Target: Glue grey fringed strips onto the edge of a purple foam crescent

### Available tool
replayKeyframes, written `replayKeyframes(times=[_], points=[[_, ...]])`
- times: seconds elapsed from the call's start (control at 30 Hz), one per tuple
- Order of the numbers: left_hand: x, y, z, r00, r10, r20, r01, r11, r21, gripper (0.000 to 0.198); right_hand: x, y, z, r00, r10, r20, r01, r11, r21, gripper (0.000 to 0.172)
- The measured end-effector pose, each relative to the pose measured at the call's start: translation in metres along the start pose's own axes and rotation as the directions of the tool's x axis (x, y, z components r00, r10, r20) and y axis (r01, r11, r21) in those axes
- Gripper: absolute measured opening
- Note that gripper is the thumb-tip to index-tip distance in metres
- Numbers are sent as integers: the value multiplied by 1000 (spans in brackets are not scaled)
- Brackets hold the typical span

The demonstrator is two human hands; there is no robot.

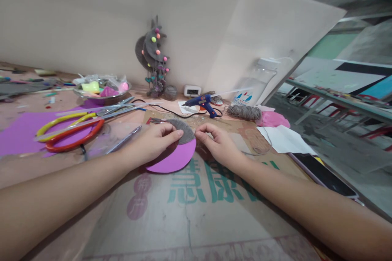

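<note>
Hands and disc at the worktop (70, 181), as they appear to me from within the room. The disc (174, 159), purple in its nearer part and covered with grey yarn (187, 131) in its farther part, is between the hands, over a printed cardboard sheet (137, 236). The left hand (154, 140) pinches it at the yarn-covered part, thumb uppermost; the right hand (219, 144) has thumb and forefinger pressed together just beside the opposite rim, though whether a strand lies between them I cannot tell. Beyond the right hand lies a grey skein (245, 112); beyond both hands rests a blue glue gun (202, 101). In handling, the disc should prove light and thin, likely bending under a hard squeeze; its bare face looks smooth and may slide under a fingertip, while the yarn probably offers more grip but could shift if rubbed sideways. The sounder hold would be a gentle pinch at the rim, across both faces, with the grey strands pinned beneath the left thumb
</note>
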State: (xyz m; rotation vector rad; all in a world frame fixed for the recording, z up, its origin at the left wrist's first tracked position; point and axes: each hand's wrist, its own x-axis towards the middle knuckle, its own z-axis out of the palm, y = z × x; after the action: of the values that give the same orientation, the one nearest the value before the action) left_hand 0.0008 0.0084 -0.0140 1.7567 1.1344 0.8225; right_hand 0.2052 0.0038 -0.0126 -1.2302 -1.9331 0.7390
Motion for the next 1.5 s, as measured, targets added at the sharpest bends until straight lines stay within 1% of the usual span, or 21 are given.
replayKeyframes(times=[0.3,0.5,0.57,0.63,0.77,0.83,0.93,1.0,1.13,1.23,1.3,1.37,1.43,1.5], points=[[-1,1,0,999,2,42,-1,1000,-18,34,0,-3,1,999,-29,16,29,1000,4,18],[0,0,0,1000,4,22,-4,1000,-3,36,0,-3,2,998,-65,19,65,997,-29,16],[0,0,1,1000,-7,11,7,1000,3,37,1,-2,1,995,-95,10,96,994,-58,14],[0,-1,1,1000,-7,-1,7,1000,25,38,2,0,1,991,-132,-11,130,988,-83,17],[1,-2,1,1000,21,-17,-19,996,83,38,3,3,-1,983,-175,-53,174,984,-21,27],[1,-2,1,999,30,-14,-29,995,95,38,3,3,-2,981,-191,-41,191,982,-7,28],[1,-1,1,999,49,-2,-48,993,111,37,3,2,-1,977,-215,2,215,976,-48,21],[1,0,0,997,80,18,-82,990,116,36,3,1,-1,974,-227,22,228,970,-88,16],[1,1,0,988,144,54,-147,987,66,40,1,-1,-1,972,-232,29,234,963,-137,17],[1,0,0,993,115,30,-117,989,88,42,1,-3,-1,973,-230,30,232,962,-143,16],[0,0,0,997,69,19,-71,990,125,40,0,-3,-1,973,-230,32,232,962,-145,16],[0,1,1,999,28,23,-30,992,125,36,0,-4,0,973,-228,28,229,963,-143,17],[0,1,2,1000,1,13,-2,995,100,33,0,-4,-1,972,-237,-6,234,963,-130,14],[0,2,3,1000,-6,-11,6,996,85,31,-1,-3,-1,949,-307,-71,296,946,-134,8]])
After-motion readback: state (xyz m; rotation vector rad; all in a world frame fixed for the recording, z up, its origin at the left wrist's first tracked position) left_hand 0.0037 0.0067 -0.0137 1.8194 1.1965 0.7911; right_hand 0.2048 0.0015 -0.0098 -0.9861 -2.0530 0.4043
